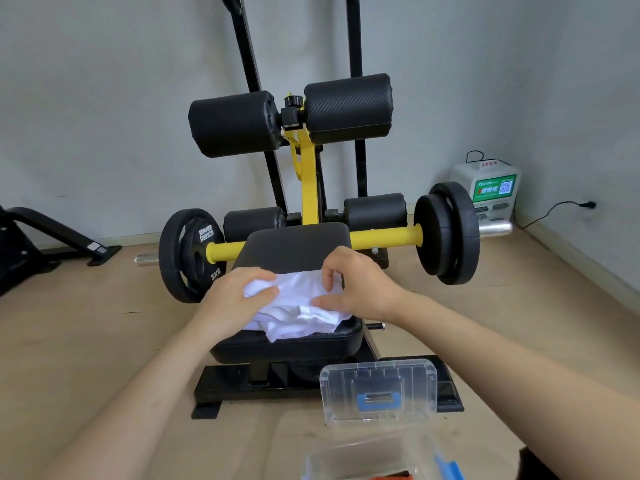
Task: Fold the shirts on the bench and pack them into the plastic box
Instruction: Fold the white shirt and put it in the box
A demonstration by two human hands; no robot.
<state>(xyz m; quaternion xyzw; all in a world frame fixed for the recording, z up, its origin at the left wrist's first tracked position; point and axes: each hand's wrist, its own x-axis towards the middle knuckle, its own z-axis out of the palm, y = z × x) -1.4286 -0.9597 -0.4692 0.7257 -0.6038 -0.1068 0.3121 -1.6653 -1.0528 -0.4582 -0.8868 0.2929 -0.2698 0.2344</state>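
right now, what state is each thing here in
white shirt, bunched up, not folded, lying on the bench seat
left hand, grips the white shirt's left side
right hand, pinches the white shirt's far edge
plastic box, open, the white shirt not in it
box lid, raised, standing upright

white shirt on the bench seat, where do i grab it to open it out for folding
Probably by the stitched edge showing at the near front of the white shirt, pinched from above at two spots spread along it. The shirt lies bunched on the bench seat, so that edge is the only clear landmark.
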